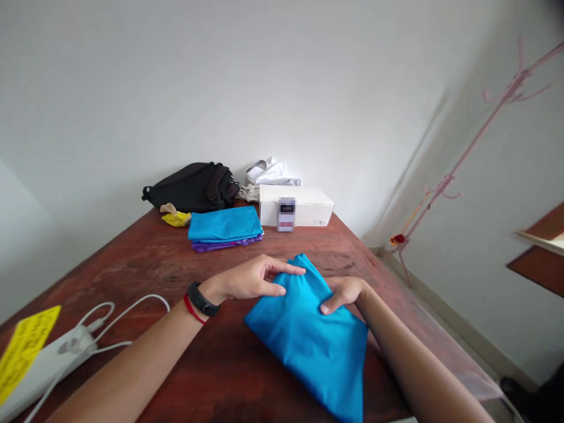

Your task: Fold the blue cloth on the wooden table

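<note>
From my remote station I inspect a dark reddish wooden table [145, 258] set against a white wall. Along its far edge sit a black bag [191, 188], a white box [295, 205] and a folded stack of blue and purple cloth [224, 229]. A folded bright blue cloth [308, 346] lies mid-table, toward the near edge. The left hand [249, 281] rests open on top of it, apparently to keep the layers flat. The right hand [346, 296] curls over its right side; I cannot tell whether it pinches the cloth.
</note>
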Motion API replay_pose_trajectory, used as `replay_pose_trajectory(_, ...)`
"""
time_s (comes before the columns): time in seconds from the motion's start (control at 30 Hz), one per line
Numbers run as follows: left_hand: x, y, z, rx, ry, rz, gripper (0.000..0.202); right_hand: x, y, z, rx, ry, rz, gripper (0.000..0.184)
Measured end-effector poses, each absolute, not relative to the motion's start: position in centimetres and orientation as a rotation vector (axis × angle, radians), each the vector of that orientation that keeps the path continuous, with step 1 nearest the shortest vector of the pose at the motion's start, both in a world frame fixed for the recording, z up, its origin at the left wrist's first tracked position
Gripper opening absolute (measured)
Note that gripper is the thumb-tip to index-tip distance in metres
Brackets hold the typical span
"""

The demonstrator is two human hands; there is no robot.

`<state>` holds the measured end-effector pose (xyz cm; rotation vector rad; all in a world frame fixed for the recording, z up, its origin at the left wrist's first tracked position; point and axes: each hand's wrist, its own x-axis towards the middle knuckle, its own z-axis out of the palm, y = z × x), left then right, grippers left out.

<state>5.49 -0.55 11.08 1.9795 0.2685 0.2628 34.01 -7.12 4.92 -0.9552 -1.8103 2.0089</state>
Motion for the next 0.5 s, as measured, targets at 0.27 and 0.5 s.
replay_pose_trajectory(0.27, 4.9, 2.4, 9.2, 1.899, 0.249, 0.451, 0.062, 31.1, -8.0, 3.3, -1.078, -1.322, 2.021, 0.067)
replay_pose_trajectory(0.5, 5.4, 5.4, 6.1, 1.768, 0.828, 0.791, 0.052, 29.6, -7.4, 3.1, -0.983, -1.011, 1.932, 0.06)
